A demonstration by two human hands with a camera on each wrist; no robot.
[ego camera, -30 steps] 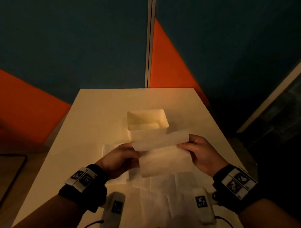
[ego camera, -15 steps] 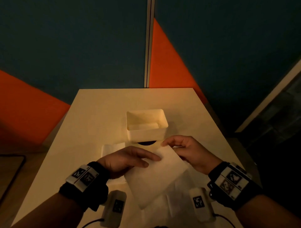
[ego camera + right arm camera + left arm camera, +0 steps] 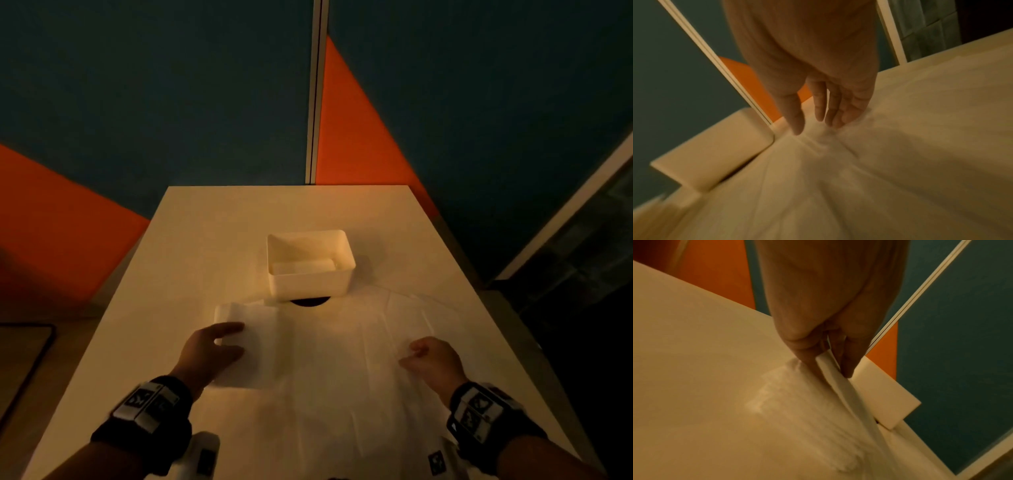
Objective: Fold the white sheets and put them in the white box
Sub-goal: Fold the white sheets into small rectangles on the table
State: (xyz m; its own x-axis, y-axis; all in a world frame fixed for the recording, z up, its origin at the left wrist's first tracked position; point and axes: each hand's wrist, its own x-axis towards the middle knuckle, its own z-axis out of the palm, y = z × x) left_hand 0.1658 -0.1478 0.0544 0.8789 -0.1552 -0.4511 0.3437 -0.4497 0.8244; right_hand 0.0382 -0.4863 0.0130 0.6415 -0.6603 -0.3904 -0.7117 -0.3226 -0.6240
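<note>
The white box (image 3: 310, 289) stands mid-table with a folded white sheet (image 3: 301, 266) lying inside it. A large creased white sheet (image 3: 342, 370) is spread on the table in front of the box. My left hand (image 3: 227, 342) is at its left side, over a smaller folded white sheet (image 3: 253, 318). In the left wrist view, the left hand (image 3: 828, 368) pinches a thick white sheet edge (image 3: 840, 386) between thumb and fingers, near the box (image 3: 885, 395). My right hand (image 3: 416, 354) pinches the large sheet on the right, and it bunches (image 3: 823, 138) under the fingertips (image 3: 835, 121).
The table (image 3: 212, 240) ends at blue and orange wall panels behind the box. A dark round patch (image 3: 310, 301) shows at the box's near foot. Two small white devices (image 3: 202, 455) (image 3: 438, 459) lie at the near edge. A dark-framed surface (image 3: 24, 359) sits left of the table.
The folded sheet that both hands held up in front of the box has come down. The hands have moved apart and down onto the sheets on the table.
</note>
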